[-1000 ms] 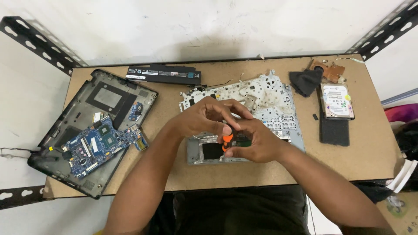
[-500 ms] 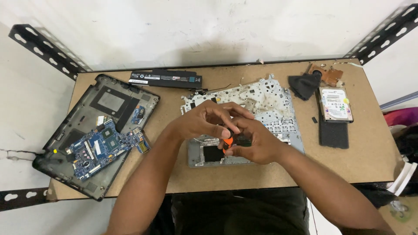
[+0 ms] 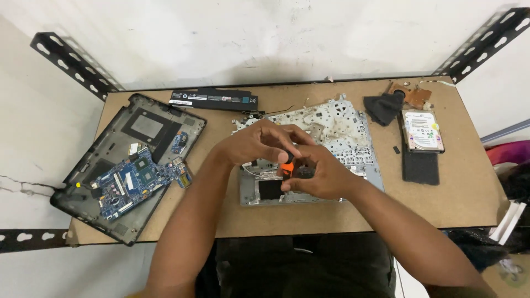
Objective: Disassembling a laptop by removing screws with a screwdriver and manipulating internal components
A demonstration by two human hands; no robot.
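Both hands meet over the near centre of the table (image 3: 342,218). The right hand (image 3: 323,176) is curled shut around a small tool with an orange and black handle (image 3: 286,164), held upright. The left hand (image 3: 259,144) arches over it, fingers bent down onto the tool's top; how firmly it grips cannot be determined. The tool's tip is hidden by the fingers.

Beneath the hands lies a silver laptop palmrest frame (image 3: 331,132), underside up, with a dark square part (image 3: 270,189) near its front edge. The hands cover the frame's middle section.

To the left, near the table edge, a dark laptop base shell (image 3: 110,154) lies open, with a blue circuit board (image 3: 135,179) resting in it.

To the right, well apart from the hands, lie a black foam pad (image 3: 420,165), then a hard drive (image 3: 422,131), then a dark cloth (image 3: 383,107) beside a copper-coloured part (image 3: 411,95).

Along the far edge sits a long black battery pack (image 3: 214,100). Black perforated brackets (image 3: 72,63) stand at the rear corners.
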